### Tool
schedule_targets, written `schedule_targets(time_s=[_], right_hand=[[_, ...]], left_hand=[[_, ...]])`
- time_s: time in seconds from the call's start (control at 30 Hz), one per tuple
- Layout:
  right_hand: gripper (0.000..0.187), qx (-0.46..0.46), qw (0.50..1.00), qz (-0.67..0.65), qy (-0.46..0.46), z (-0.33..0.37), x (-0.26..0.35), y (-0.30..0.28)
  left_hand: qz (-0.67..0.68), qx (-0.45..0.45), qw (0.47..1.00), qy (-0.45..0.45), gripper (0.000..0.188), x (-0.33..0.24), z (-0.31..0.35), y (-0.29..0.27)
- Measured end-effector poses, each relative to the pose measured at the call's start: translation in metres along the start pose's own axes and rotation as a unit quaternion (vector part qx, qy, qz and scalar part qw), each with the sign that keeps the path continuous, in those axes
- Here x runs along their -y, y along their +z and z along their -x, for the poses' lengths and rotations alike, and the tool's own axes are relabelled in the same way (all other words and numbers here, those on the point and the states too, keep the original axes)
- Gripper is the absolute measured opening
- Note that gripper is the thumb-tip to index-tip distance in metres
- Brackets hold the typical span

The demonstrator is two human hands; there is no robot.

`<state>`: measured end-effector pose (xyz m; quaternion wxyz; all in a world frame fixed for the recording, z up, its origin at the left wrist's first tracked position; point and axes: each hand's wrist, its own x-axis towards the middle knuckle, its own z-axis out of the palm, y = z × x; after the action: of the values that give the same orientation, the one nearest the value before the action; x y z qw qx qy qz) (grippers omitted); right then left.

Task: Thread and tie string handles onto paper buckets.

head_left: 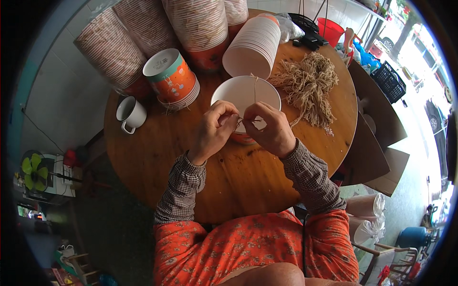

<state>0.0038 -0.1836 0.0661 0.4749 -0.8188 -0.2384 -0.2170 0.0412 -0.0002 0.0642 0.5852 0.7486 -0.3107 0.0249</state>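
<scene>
My left hand (213, 131) and my right hand (272, 128) meet over the near rim of a white paper bowl (245, 93) on the round wooden table (167, 157). Both pinch a thin tan string (255, 86) that runs across the bowl's mouth to its far rim. The fingertips of both hands close on the string where it crosses the rim. Below the hands the bowl's orange side shows a little. A loose bundle of tan string pieces (310, 83) lies to the right of the bowl.
Tall stacks of paper bowls (200, 24) lean along the table's far side, one white stack (255, 45) lying toward me. A short orange stack (174, 78) and a white mug (131, 114) stand at left. Cardboard boxes (377, 138) sit right of the table; a green fan (33, 171) at left.
</scene>
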Motion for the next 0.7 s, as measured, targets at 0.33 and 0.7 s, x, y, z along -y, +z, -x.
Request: schedule_targets(time_s=[0.33, 0.7], right_hand=[[0.018, 0.014, 1.000, -0.015, 0.003, -0.001, 0.003, -0.002], [0.012, 0.002, 0.999, -0.027, 0.021, 0.002, -0.007, -0.013]], left_hand=[[0.015, 0.000, 1.000, -0.005, 0.006, 0.003, 0.001, 0.003], [0.044, 0.029, 0.998, -0.045, 0.009, 0.001, 0.000, -0.005]])
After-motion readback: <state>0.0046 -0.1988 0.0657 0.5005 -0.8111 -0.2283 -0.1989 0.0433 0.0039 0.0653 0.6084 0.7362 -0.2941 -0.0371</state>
